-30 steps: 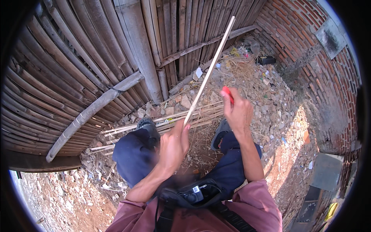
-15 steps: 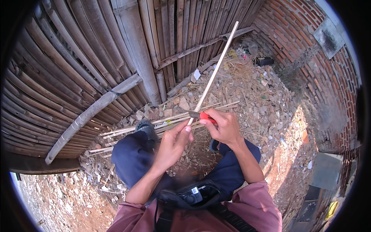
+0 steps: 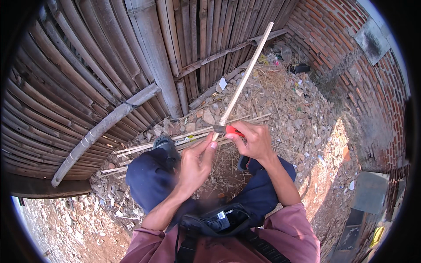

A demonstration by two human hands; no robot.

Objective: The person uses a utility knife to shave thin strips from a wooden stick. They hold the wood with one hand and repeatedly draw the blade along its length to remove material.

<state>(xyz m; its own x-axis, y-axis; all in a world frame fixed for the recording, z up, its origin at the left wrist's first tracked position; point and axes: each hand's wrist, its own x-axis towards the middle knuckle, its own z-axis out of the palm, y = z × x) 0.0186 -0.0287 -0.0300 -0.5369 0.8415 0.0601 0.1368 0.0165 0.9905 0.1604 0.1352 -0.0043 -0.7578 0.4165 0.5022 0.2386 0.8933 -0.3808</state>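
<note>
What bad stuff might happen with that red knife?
The blade of the red-handled knife is close to the left hand, so a slip might cut it. The far end of the pale stick looks unsupported, so it might wobble and turn the blade aside.

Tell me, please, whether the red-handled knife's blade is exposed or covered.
Exposed: the dark blade shows bare beyond the red handle in the right hand, seen across the pale stick.

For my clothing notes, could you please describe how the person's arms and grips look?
Short, loose, dusty pink sleeves leave the forearms bare. The left grip and right grip are bare, ungloved hands.
</note>
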